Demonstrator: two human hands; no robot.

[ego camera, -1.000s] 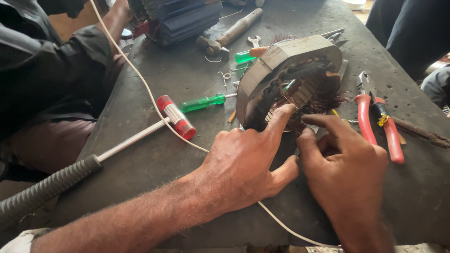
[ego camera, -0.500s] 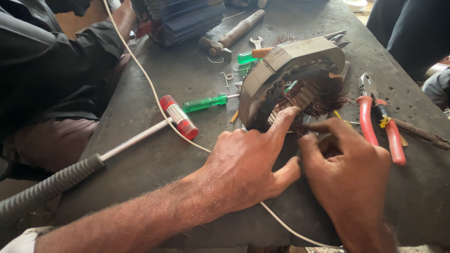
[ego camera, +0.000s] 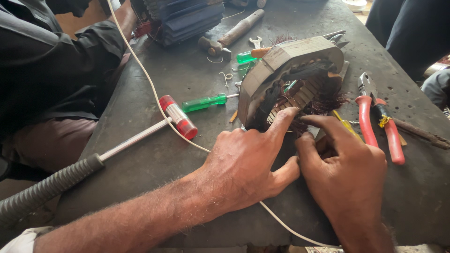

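Fingertips of the left hand (ego camera: 246, 168) and right hand (ego camera: 347, 171), both loosely open, probe the motor stator (ego camera: 290, 70) tilted on the desk (ego camera: 187, 154); frayed copper windings (ego camera: 328, 100) could prick them.

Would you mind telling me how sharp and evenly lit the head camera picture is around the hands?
Head view: soft daylight, no harsh glare; the left hand and right hand are sharp, as is the motor stator; faint shadow lies under the hands on the dark table; the edges bend slightly from the wide lens.
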